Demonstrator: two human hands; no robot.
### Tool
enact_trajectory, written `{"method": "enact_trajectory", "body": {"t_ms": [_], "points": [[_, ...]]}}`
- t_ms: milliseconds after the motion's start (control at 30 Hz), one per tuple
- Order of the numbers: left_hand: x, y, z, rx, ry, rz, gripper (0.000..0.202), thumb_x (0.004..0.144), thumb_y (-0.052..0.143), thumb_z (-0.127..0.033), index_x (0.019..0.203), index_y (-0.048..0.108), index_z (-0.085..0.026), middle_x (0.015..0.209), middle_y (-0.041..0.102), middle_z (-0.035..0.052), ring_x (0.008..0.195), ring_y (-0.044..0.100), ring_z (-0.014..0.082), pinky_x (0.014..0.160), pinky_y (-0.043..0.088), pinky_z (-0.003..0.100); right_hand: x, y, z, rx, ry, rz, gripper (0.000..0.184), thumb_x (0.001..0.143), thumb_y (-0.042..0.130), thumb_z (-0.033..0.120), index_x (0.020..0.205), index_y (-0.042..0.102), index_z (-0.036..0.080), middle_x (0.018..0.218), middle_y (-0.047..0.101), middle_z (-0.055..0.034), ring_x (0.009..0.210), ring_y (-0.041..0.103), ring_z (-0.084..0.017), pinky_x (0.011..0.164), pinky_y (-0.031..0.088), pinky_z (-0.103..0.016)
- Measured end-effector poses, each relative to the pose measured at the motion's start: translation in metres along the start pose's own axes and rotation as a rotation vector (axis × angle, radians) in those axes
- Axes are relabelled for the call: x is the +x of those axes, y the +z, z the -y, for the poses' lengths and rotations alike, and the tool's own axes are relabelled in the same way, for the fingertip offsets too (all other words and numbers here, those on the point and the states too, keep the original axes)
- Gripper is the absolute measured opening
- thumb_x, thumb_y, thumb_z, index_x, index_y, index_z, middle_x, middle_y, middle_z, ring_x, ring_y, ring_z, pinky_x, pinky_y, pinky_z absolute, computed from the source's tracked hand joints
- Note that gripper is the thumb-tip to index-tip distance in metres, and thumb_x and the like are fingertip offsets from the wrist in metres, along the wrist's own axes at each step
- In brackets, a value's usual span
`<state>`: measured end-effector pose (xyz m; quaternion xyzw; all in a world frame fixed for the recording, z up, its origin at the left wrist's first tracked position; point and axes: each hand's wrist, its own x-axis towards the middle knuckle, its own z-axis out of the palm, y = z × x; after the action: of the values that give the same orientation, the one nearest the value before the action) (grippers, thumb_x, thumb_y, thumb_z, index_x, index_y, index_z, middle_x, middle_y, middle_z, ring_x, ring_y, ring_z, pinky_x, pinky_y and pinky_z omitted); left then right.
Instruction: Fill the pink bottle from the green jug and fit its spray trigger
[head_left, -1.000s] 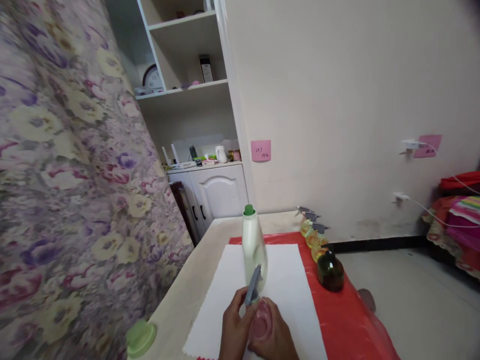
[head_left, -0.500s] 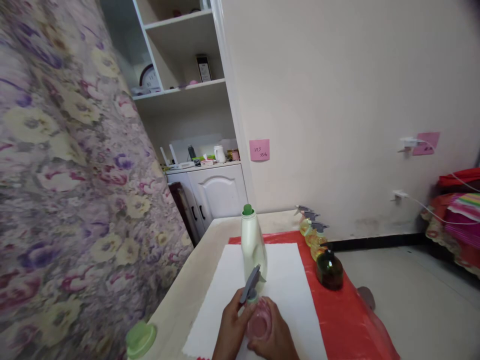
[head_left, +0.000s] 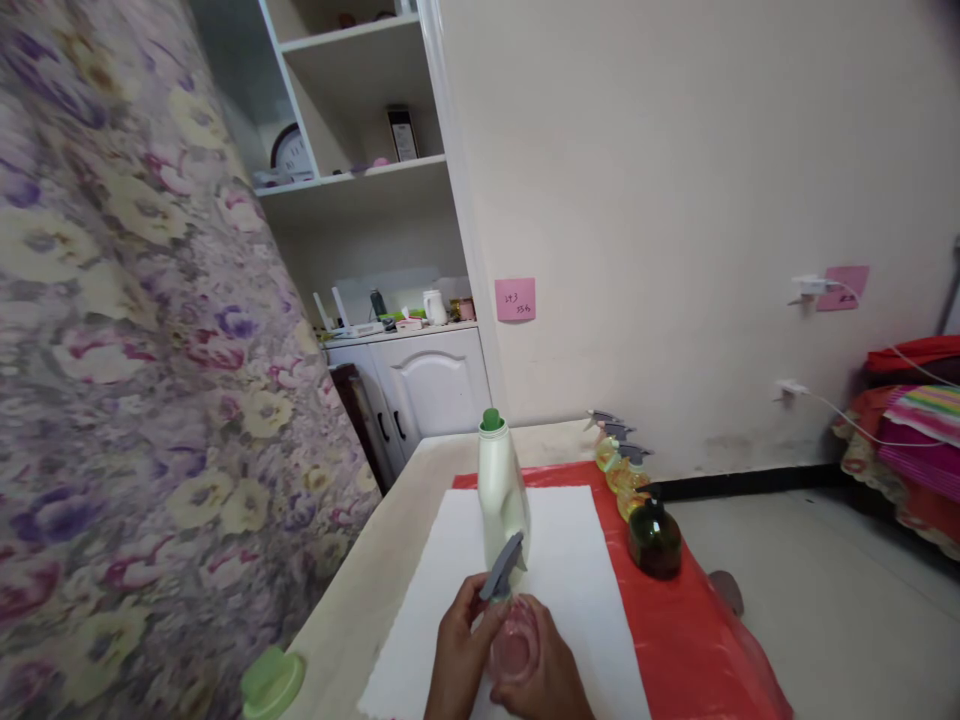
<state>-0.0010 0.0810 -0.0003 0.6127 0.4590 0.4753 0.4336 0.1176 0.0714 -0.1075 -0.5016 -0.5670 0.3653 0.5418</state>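
Observation:
My left hand (head_left: 459, 650) pinches the grey trigger sprayer head (head_left: 501, 569) at its collar. My right hand (head_left: 544, 675) wraps round a small clear pink bottle (head_left: 514, 645) just under that head, above a white sheet (head_left: 570, 560). Right behind them stands a tall white bottle with a green top (head_left: 501, 490). The lower parts of both hands are cut off by the frame's bottom edge.
A red cloth (head_left: 675, 630) covers the table's right side, with a dark round bottle (head_left: 655, 540) and several yellow spray bottles (head_left: 619, 465) in a row. A green cap (head_left: 271, 683) lies at the table's left corner. Floral curtain at left, white cabinet and shelves behind.
The sprayer head has tilted a little and turned on the pink bottle. The view has drifted slightly right; both hands stay in place.

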Motion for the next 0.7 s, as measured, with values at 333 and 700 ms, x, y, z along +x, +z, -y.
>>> {"method": "enact_trajectory", "body": {"t_ms": [333, 700], "points": [[0.005, 0.000, -0.021, 0.127, 0.035, 0.033, 0.017, 0.073, 0.071, -0.028, 0.087, 0.067, -0.020, 0.080, 0.069, -0.0002, 0.082, 0.063, 0.0226, 0.077, 0.048, 0.030, -0.001, 0.000, 0.002, -0.037, 0.028, 0.008, 0.091, 0.042, 0.070, 0.005, 0.126, 0.038, 0.022, 0.130, 0.058, -0.0100, 0.125, 0.053, -0.029, 0.107, 0.042, -0.040], [-0.007, -0.002, 0.001, -0.075, -0.034, -0.013, 0.036, 0.075, 0.071, -0.035, 0.107, 0.066, -0.019, 0.098, 0.075, 0.0071, 0.097, 0.065, 0.0268, 0.085, 0.049, 0.034, -0.003, 0.001, 0.002, 0.019, 0.031, 0.015, 0.091, 0.043, 0.066, 0.002, 0.126, 0.036, 0.023, 0.131, 0.058, -0.0097, 0.124, 0.055, -0.027, 0.106, 0.044, -0.038]]}}
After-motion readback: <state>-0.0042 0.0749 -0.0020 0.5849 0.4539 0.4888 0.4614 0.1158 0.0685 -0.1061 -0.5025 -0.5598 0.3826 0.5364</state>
